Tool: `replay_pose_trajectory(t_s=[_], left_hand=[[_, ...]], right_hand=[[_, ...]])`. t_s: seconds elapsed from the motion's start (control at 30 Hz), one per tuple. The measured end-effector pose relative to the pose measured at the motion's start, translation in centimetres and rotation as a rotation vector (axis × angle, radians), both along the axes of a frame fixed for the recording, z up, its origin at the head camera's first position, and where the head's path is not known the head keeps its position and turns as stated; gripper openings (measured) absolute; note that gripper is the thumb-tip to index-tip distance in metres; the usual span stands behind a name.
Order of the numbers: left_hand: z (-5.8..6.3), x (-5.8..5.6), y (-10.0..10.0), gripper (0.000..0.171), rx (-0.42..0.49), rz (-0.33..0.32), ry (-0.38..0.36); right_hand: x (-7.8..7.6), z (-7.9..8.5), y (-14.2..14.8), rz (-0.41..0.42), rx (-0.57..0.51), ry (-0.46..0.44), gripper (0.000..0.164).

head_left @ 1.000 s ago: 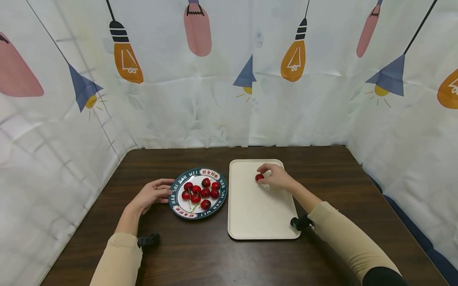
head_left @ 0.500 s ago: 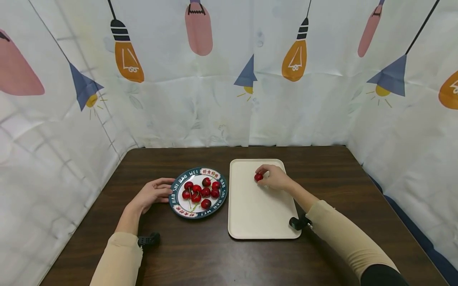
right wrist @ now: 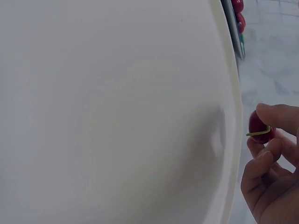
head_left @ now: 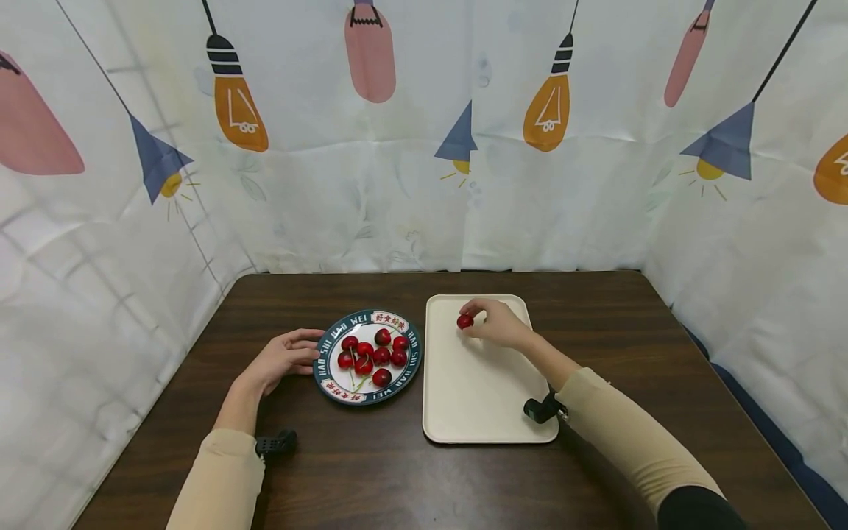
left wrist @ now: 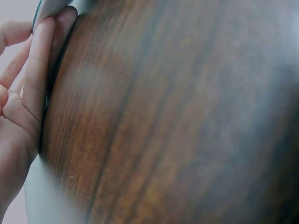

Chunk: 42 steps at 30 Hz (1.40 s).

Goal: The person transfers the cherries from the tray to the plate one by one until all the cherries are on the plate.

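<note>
In the head view my right hand (head_left: 495, 322) pinches a dark red cherry (head_left: 465, 322) between thumb and fingertips, over the far part of the cream tray (head_left: 490, 397). The right wrist view shows this cherry (right wrist: 258, 125) raised above the tray, with a short green stem across it. My left hand (head_left: 286, 361) rests with extended fingers against the left rim of a round plate (head_left: 329, 388), which has a teal, lettered border. Several red cherries (head_left: 380, 356), some with stems, lie on the plate's white middle. In the left wrist view, fingers (left wrist: 39, 65) touch the plate's edge.
The plate and tray stand side by side on a dark wooden table (head_left: 371, 471), with a narrow gap between them. A white curtain (head_left: 411, 199) printed with lamps surrounds the table at the back and sides. Black wrist cameras are strapped to both wrists.
My right hand has moved left and slightly away with the cherry, across the tray's far part. The left hand keeps its place at the plate's rim.
</note>
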<state>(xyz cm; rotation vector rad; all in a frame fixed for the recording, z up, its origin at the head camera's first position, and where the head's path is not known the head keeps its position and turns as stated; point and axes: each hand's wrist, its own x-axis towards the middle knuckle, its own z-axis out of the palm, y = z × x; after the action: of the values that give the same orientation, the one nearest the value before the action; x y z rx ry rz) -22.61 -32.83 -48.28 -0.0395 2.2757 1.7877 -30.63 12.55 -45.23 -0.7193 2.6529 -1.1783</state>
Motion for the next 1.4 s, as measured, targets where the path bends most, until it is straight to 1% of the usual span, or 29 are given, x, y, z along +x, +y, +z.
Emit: replay_pose_trajectory(t_s=[0.23,0.5,0.83,1.0,1.4], left_hand=[[0.0,0.0,0.1,0.057,-0.006,-0.003,0.002],[0.1,0.0,0.0,0.059,-0.004,0.005,-0.003],[0.0,-0.1,0.0,0.058,-0.007,0.001,0.000],[0.0,-0.2,-0.1,0.058,-0.008,-0.007,0.004],[0.1,-0.1,-0.1,0.058,-0.010,-0.005,-0.002]], right_hand=[[0.4,0.3,-1.8,0.009,0.002,-0.015,0.035],[0.8,0.7,-4.4,0.045,-0.014,-0.013,0.034],[1.5,1.1,-7.7,0.116,-0.027,-0.009,0.035],[1.8,1.5,-9.2,0.134,-0.039,-0.009,0.036],[2.0,1.3,-12.2,0.160,-0.066,-0.031,0.036]])
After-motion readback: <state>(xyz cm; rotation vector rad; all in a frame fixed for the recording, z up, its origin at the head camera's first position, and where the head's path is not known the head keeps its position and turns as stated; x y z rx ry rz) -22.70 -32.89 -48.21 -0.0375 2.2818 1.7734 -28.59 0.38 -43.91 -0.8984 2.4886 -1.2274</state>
